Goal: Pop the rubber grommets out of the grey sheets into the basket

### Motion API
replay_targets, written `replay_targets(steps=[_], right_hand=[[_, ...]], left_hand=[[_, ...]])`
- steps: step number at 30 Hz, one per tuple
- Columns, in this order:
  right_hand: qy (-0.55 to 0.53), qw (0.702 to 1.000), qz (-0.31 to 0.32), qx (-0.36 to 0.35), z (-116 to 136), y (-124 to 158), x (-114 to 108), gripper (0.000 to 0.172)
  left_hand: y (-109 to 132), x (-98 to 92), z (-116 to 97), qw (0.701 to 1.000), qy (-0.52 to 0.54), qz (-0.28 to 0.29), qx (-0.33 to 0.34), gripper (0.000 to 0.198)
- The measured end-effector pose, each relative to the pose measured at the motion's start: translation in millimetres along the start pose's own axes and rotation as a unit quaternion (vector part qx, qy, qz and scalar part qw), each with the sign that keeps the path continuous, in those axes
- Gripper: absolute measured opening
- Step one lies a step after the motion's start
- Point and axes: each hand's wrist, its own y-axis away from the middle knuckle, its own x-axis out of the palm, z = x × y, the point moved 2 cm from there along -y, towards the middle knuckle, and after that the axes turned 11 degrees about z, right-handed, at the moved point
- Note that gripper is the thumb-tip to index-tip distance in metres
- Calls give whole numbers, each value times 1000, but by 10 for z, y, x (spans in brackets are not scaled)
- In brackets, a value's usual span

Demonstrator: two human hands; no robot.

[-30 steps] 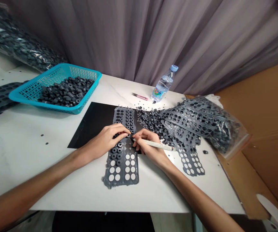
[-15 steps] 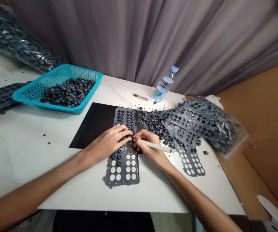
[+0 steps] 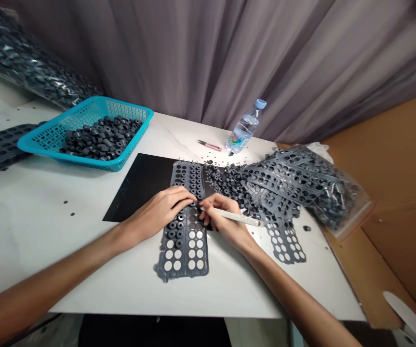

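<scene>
A dark grey rubber sheet (image 3: 185, 273) lies lengthwise in front of me, its upper part full of ring-shaped rubber pieces and its lower part showing round holes. My left hand (image 3: 169, 206) rests across its left side, fingers drawn together and fingertips at the rings mid-sheet; what they pinch, if anything, is hidden. In my right hand (image 3: 225, 217) is a white pen-like tool (image 3: 240, 218), held like a pencil. Its tip points left, close to my left fingertips, and cannot be made out clearly. Several rings (image 3: 176, 231) sit in the sheet just below my left hand.
A blue basket (image 3: 66, 160) of loose rings stands at the left, before a large clear bag (image 3: 30, 62) of pieces. A black mat (image 3: 135, 188) lies under the sheet. To the right are loose pieces (image 3: 234, 185), punched sheets (image 3: 283, 168), a water bottle (image 3: 246, 127) and pink snips (image 3: 209, 145).
My left fingers have drawn closer together and pulled slightly back, uncovering more rings below them. The outer end of the pen-like tool has shifted slightly right.
</scene>
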Motion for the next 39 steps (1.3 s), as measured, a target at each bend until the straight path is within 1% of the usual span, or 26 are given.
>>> replay_targets(steps=[4,10,14,16,19,21,22,23,25,27,28,29,30,33,34,36,39], right_hand=[[0,1000,-2,5,-6,3,-1,17],[20,1000,-3,5,-14,-8,5,15],[32,999,5,-12,-10,-13,10,11],[46,999,8,-25,3,-7,16,11],[89,995,8,-35,37,18,27,14],[135,990,4,-41,65,41,32,16],[157,987,0,-44,75,50,33,16],[172,984,-3,-46,79,56,33,16],[164,986,-5,-39,68,56,31,14],[109,994,0,-21,39,40,27,11],[74,997,2,-10,25,30,24,10],[41,999,-1,-1,15,19,19,11],[14,1000,-8,6,8,9,11,13],[-38,998,-59,5,3,-14,-35,23],[-48,996,-76,2,1,-20,-53,24],[-61,993,-99,-4,-9,-29,-81,25],[-50,994,-94,-3,-28,-38,-95,21]], left_hand=[[-1,-51,24,1000,23,14,6,29],[4,-24,22,999,19,23,14,29],[3,-22,10,999,-3,26,22,28],[6,-10,4,998,-40,30,35,26],[23,55,-18,985,-153,39,66,27],[33,108,-43,973,-212,32,85,30],[32,122,-57,972,-216,20,91,30],[25,120,-69,976,-199,-1,92,30],[-1,51,-68,989,-107,-79,64,24],[-25,-69,-25,986,34,-160,12,19],[-32,-125,8,978,110,-179,-14,20],[-35,-168,42,967,181,-175,-35,22],[-33,-195,73,956,245,-153,-52,25],[17,-187,130,918,380,-65,-95,29],[39,-164,134,904,411,-44,-106,29],[75,-114,126,878,463,-21,-121,26],[91,-69,97,852,507,-9,-133,25]])
